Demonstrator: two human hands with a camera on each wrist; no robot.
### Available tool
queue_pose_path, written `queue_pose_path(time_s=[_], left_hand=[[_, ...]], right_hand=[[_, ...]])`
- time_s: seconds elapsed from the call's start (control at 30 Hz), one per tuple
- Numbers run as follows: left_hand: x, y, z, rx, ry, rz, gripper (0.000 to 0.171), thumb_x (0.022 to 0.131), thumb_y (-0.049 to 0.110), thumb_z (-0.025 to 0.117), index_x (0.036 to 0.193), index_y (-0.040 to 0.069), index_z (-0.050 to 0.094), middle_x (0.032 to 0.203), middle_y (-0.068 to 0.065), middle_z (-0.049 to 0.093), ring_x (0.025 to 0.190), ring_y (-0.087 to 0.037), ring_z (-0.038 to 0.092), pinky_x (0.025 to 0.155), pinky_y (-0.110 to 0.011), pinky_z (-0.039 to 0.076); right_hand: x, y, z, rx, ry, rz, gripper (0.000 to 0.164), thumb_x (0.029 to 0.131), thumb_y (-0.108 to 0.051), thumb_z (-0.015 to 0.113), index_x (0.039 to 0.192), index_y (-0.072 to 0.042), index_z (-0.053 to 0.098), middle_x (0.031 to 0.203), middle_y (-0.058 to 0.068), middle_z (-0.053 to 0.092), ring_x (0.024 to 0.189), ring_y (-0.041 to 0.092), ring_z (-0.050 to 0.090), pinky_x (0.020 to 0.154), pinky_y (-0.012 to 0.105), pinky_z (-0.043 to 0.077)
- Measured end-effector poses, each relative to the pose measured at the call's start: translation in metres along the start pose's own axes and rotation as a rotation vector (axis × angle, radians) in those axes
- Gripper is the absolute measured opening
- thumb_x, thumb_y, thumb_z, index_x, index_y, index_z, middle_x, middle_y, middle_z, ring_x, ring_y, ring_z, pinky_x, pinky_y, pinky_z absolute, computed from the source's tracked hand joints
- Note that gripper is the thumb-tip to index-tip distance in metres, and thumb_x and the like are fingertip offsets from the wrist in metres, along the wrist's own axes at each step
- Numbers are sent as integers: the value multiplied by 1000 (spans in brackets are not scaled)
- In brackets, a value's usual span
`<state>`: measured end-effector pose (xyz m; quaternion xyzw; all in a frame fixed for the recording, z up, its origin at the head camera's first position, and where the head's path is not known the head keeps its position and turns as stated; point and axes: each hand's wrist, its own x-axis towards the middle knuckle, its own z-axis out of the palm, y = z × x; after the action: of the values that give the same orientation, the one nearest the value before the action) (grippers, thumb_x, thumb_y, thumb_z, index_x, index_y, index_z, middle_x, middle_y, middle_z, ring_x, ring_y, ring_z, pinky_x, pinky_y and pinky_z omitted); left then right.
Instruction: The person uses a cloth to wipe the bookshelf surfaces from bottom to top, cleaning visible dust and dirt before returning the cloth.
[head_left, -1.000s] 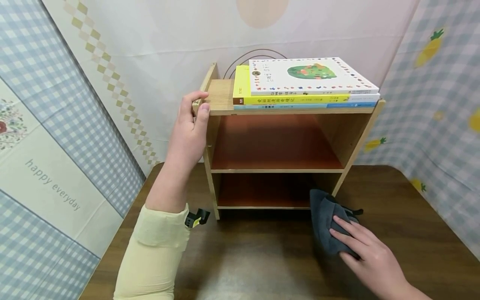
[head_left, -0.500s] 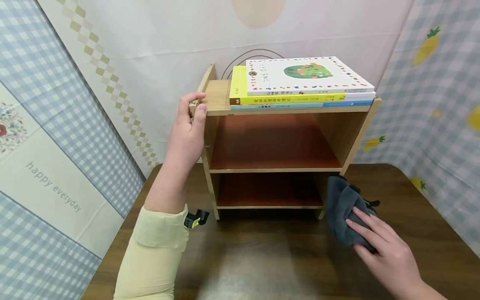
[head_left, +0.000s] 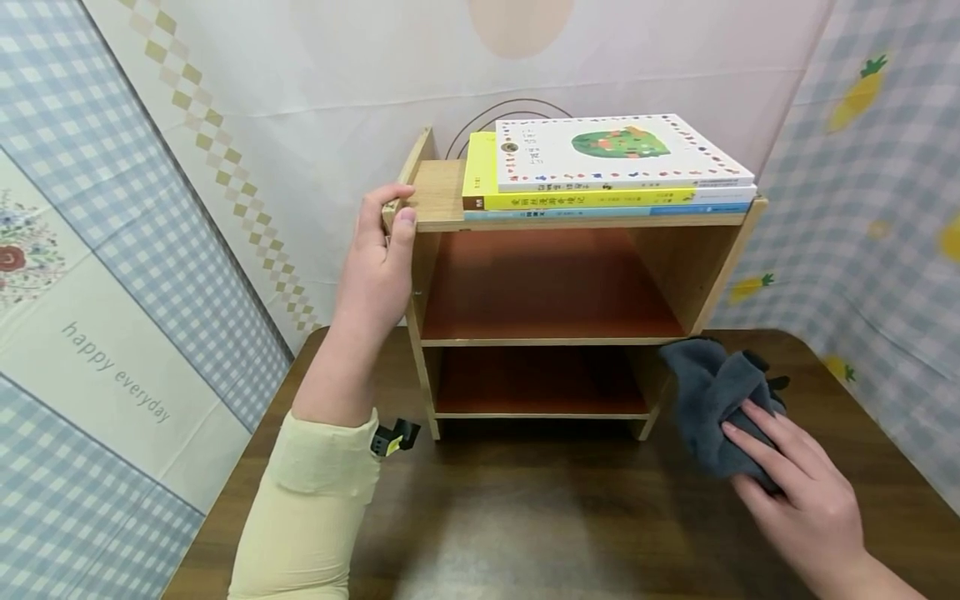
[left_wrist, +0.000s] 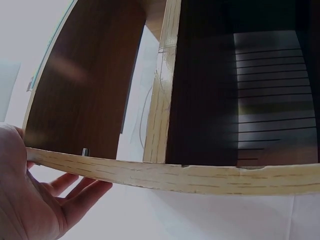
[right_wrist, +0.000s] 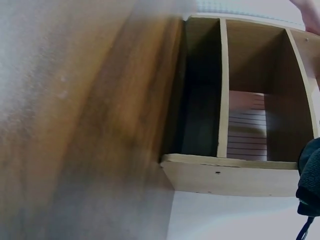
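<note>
A small wooden bookshelf [head_left: 555, 341] with reddish-brown shelf boards stands upright on the table. My left hand [head_left: 375, 267] grips the upper front corner of its left side panel. In the left wrist view, the fingers of that hand [left_wrist: 30, 200] reach behind the panel's edge. Off the bookshelf's lower right side, my right hand [head_left: 806, 492] holds a bunched dark grey cloth [head_left: 708, 408], thumb beneath and fingers over it. Only part of the cloth [right_wrist: 311, 175] shows at the right edge of the right wrist view. The palm side of the right hand is hidden.
Several books [head_left: 622, 158] lie stacked on the bookshelf's top board, a white one uppermost. The brown wooden table [head_left: 495, 517] extends in front and to both sides. Patterned curtains [head_left: 885, 250] hang close around the back and sides.
My right hand has moved right and slightly up with the cloth, away from the bookshelf's lower right front edge. My left hand stays at the upper left corner.
</note>
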<state>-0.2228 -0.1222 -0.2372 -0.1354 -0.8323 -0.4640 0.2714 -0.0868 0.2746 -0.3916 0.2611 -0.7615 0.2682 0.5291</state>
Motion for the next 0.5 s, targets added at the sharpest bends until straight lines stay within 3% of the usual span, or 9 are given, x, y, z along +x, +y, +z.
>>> queue_pose_path(time_s=[0.27,0.5], left_hand=[[0,1,-1,10,0,-4,43,103,55,35,140,33,40,138,-4,40,97,-25,44,82,-46,36],[0,2,-1,20,2,-9,43,103,56,34,140,33,40,139,-5,40,98,-27,46,84,-46,37]], right_hand=[[12,-4,0,35,133,-16,41,96,-33,64,92,5,76,109,25,70,119,20,61,105,29,42],[16,0,2,29,122,-7,43,97,-34,62,94,7,74,111,26,68,122,19,59,106,28,39]])
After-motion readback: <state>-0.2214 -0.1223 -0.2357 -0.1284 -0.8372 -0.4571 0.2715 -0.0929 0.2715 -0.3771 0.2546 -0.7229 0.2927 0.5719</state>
